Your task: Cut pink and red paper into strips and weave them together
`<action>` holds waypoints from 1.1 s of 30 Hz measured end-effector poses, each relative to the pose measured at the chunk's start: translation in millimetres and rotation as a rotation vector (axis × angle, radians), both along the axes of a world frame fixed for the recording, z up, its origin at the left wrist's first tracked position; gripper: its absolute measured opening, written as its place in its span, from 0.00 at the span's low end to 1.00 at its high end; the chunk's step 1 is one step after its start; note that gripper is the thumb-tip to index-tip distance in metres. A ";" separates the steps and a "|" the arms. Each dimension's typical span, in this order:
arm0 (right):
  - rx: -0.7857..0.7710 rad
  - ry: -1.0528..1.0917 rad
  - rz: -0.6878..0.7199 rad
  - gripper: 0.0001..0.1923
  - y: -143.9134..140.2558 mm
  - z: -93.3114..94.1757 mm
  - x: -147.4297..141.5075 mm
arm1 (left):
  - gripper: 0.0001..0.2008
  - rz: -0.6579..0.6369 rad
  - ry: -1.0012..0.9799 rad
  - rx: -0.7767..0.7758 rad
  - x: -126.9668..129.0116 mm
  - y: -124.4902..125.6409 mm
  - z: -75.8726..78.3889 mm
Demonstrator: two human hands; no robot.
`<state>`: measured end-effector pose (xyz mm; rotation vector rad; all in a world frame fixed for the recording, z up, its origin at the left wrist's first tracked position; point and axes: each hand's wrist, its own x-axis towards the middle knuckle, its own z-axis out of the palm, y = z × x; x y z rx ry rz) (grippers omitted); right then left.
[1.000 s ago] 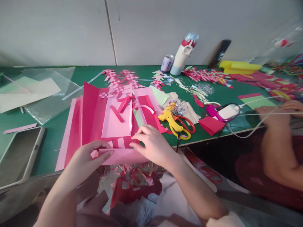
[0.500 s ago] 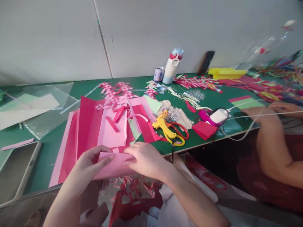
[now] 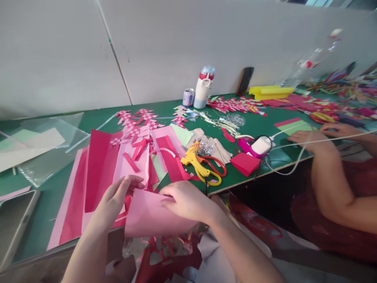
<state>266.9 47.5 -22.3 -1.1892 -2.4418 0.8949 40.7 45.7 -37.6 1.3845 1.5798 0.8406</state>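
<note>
My right hand (image 3: 185,198) pinches the upper edge of a sheet of pink paper (image 3: 156,216), which hangs in a slight curve at the table's front edge. Beside the sheet's upper left corner is my left hand (image 3: 122,192), fingers loosely bent and apart from the paper; some fingertips are hidden. Under and behind the hands lie folded red paper (image 3: 98,169) and light pink sheets (image 3: 125,157), with red strips (image 3: 131,162) on top. A yellow glue gun (image 3: 196,161) rests right of them, over scissors with red and yellow handles (image 3: 218,181).
A white bottle (image 3: 203,90) and a can (image 3: 188,97) stand at the wall. Woven paper pieces (image 3: 141,118) lie behind the sheets. A phone (image 3: 16,228) is at left. A white charger with cables (image 3: 262,145) sits right, near another person's hand (image 3: 308,137). Paper scraps lie below the table.
The pink paper has opened out from a folded shape into a wider hanging sheet. My left hand has come off it, while my right hand still holds it. The view has shifted slightly right.
</note>
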 end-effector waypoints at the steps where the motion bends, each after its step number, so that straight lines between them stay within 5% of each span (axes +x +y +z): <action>1: -0.020 -0.016 0.011 0.08 0.0 1.1 2.6 | 0.27 0.013 0.022 0.017 1.2 4.4 -1.8; 7: -0.114 -0.018 0.064 0.08 -0.6 1.2 13.2 | 0.25 -0.130 0.480 0.261 13.9 26.9 -12.5; 12: -0.125 -0.043 0.089 0.07 0.1 -1.4 18.0 | 0.23 -0.264 0.652 0.355 25.3 29.8 -19.3; 22: -0.167 -0.115 0.114 0.07 1.9 -2.2 21.3 | 0.20 -0.331 0.659 0.344 26.9 23.2 -20.0; 33: -0.222 -0.166 0.120 0.06 2.8 -3.1 19.2 | 0.19 -0.380 0.400 0.240 24.8 8.5 -3.3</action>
